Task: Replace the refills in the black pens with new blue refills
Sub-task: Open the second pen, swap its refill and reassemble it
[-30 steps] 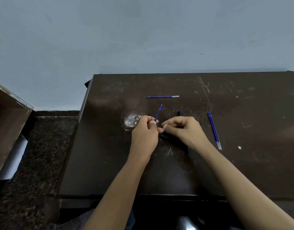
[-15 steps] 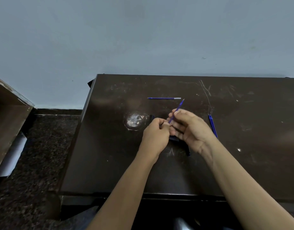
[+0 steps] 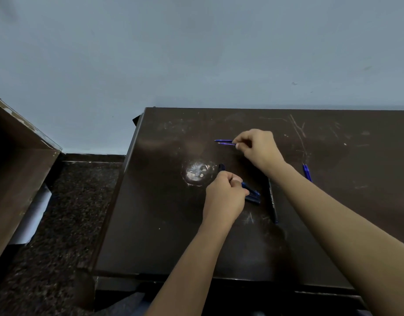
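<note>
On the dark table (image 3: 333, 236) my right hand (image 3: 258, 148) reaches to the far side and pinches a thin blue refill (image 3: 227, 144). That refill lies right beside another blue refill (image 3: 222, 140) on the tabletop. My left hand (image 3: 223, 197) is closed around a black pen barrel (image 3: 251, 193), whose dark end sticks out toward the right. A second black pen (image 3: 272, 202) lies on the table just right of it. Two more blue refills (image 3: 306, 171) show past my right forearm, partly hidden by it.
A round scuffed white patch (image 3: 197, 173) marks the table left of my left hand. The table's left edge (image 3: 128, 179) drops to a dark speckled floor (image 3: 66, 213). A brown wooden panel (image 3: 16, 169) stands at the far left. A pale wall rises behind.
My right hand carried the blue refill away from the pen and up to the far side of the table, next to the refill lying there. My left hand kept the pen barrel.
</note>
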